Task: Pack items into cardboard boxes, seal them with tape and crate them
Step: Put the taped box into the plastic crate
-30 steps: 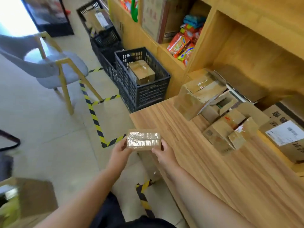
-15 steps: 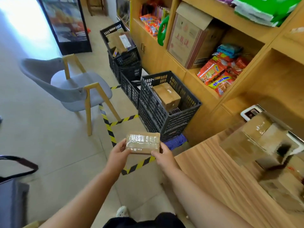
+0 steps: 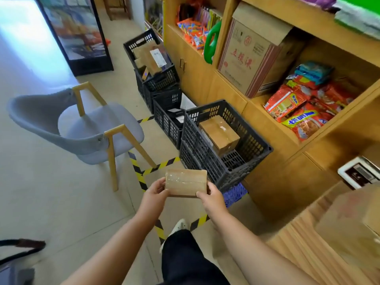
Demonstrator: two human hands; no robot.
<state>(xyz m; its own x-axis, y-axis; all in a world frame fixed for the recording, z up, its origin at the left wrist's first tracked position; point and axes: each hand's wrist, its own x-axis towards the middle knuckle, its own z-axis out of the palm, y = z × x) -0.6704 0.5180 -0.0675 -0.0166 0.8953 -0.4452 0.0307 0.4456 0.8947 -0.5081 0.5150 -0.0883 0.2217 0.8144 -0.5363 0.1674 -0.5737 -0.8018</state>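
Grey chair (image 3: 98, 128), pale floor (image 3: 51, 202), wooden shelving (image 3: 193, 79)

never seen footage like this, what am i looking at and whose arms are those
No machine here: a person wears a camera on the head, looking forward and down, so the arms are their own. The left hand and right hand grip a small cardboard box, sealed with clear tape, by its ends. Ahead on the floor stands a black crate with another taped box inside. A grey chair stands to the left, a wooden shelf unit with snack packets to the right.
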